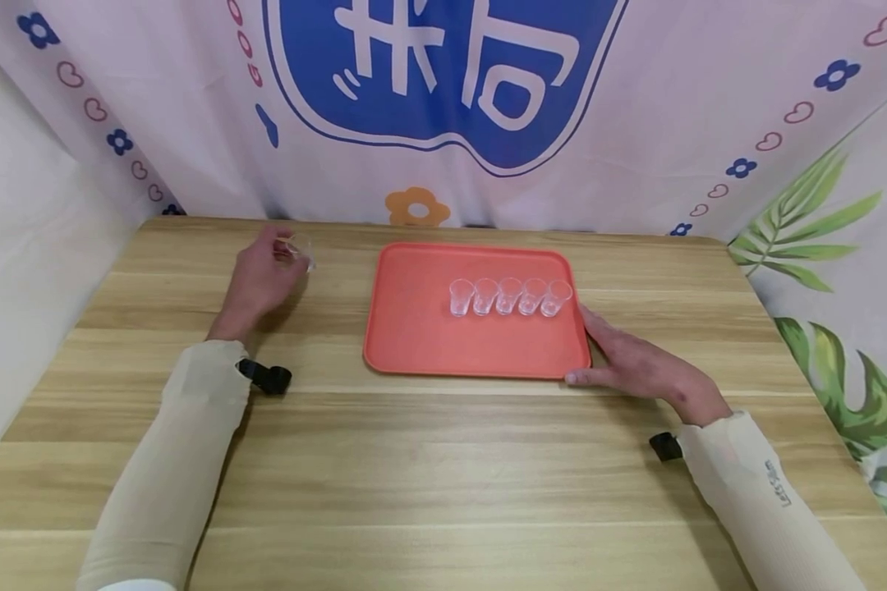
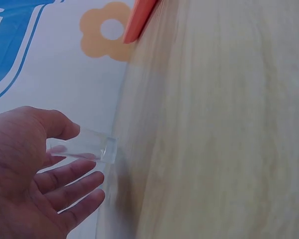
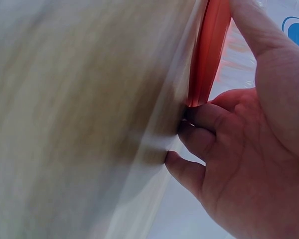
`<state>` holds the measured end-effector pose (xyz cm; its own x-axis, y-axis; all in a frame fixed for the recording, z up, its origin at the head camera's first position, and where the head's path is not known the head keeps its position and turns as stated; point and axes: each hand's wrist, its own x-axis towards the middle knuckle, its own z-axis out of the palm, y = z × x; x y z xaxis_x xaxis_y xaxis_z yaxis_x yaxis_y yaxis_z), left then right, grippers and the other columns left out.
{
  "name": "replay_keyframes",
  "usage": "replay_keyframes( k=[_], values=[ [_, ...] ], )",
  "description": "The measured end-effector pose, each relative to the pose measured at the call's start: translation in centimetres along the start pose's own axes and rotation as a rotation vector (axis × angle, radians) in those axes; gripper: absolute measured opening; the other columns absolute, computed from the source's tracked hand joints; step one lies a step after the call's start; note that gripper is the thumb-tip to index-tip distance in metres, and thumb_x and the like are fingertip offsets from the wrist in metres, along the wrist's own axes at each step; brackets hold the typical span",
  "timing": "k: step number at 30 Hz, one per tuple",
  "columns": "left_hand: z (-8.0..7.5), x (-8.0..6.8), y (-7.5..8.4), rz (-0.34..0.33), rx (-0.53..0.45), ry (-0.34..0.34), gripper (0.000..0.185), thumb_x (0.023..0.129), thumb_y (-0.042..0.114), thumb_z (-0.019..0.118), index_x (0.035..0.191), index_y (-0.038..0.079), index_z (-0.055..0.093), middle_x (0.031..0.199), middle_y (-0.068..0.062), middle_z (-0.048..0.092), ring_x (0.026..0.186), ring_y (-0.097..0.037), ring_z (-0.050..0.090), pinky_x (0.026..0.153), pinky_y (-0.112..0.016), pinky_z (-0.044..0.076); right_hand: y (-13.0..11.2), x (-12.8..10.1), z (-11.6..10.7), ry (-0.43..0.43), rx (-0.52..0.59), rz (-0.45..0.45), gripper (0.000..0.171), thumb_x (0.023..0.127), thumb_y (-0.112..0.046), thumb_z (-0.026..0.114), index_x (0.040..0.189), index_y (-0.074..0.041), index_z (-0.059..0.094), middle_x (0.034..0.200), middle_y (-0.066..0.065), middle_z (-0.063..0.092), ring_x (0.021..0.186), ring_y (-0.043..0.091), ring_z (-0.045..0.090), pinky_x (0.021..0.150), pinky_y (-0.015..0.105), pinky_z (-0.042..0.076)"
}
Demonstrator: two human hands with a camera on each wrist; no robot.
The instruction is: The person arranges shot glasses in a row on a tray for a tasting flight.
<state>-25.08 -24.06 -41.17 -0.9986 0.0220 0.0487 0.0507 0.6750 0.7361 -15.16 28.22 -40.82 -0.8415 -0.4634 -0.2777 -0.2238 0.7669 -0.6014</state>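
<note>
Near the back left of the table, my left hand (image 1: 266,271) pinches a small clear cup (image 1: 300,250) between thumb and fingers. In the left wrist view the cup (image 2: 87,145) lies sideways to the camera, its thick base close to the tabletop, and the other fingers are spread below it. A red tray (image 1: 421,345) sits right of centre, with several clear cups (image 1: 508,297) standing upright in a row on its right half. My right hand (image 1: 631,361) rests against the tray's right front corner, thumb at the front edge, fingers along the right side.
The wooden table (image 1: 414,476) reaches back to a printed cloth (image 1: 214,164) that hangs behind it. Leaf-patterned cloth (image 1: 850,328) hangs along the right side. A black strap mount (image 1: 266,377) sits on the left wrist, another mount (image 1: 665,446) on the right.
</note>
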Motion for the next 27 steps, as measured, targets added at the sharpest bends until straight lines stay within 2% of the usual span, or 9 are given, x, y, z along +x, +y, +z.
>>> replay_keyframes(
  k=[7, 19, 27],
  values=[
    [0.2, 0.1, 0.0, 0.025, -0.004, 0.009, 0.048, 0.104, 0.017, 0.058, 0.144, -0.005, 0.044, 0.126, -0.027, 0.057, 0.12, -0.042, 0.055, 0.103, -0.055, 0.044, 0.0, -0.1, 0.0, -0.003, -0.001, 0.004, 0.116, 0.091, -0.052, 0.075, 0.166, -0.019, -0.006, 0.172, 0.012, 0.003, 0.155, 0.036, 0.012, 0.12, 0.06, 0.02],
    [0.2, -0.3, 0.3, 0.042, -0.01, 0.021, 0.047, 0.103, 0.018, 0.06, 0.141, -0.006, 0.046, 0.126, -0.027, 0.059, 0.119, -0.042, 0.056, 0.101, -0.054, 0.046, 0.0, 0.0, 0.1, 0.001, 0.006, -0.01, 0.115, 0.091, -0.051, 0.075, 0.166, -0.019, -0.006, 0.172, 0.012, 0.002, 0.155, 0.036, 0.012, 0.12, 0.06, 0.021],
    [0.6, -0.5, 1.4, 0.048, -0.062, -0.008, 0.05, 0.101, 0.02, 0.064, 0.14, -0.006, 0.048, 0.126, -0.025, 0.059, 0.118, -0.039, 0.058, 0.101, -0.052, 0.047, 0.1, 0.1, 0.0, -0.001, 0.008, -0.019, 0.115, 0.091, -0.05, 0.076, 0.166, -0.02, -0.007, 0.172, 0.012, 0.002, 0.154, 0.036, 0.013, 0.119, 0.06, 0.022]
  ],
)
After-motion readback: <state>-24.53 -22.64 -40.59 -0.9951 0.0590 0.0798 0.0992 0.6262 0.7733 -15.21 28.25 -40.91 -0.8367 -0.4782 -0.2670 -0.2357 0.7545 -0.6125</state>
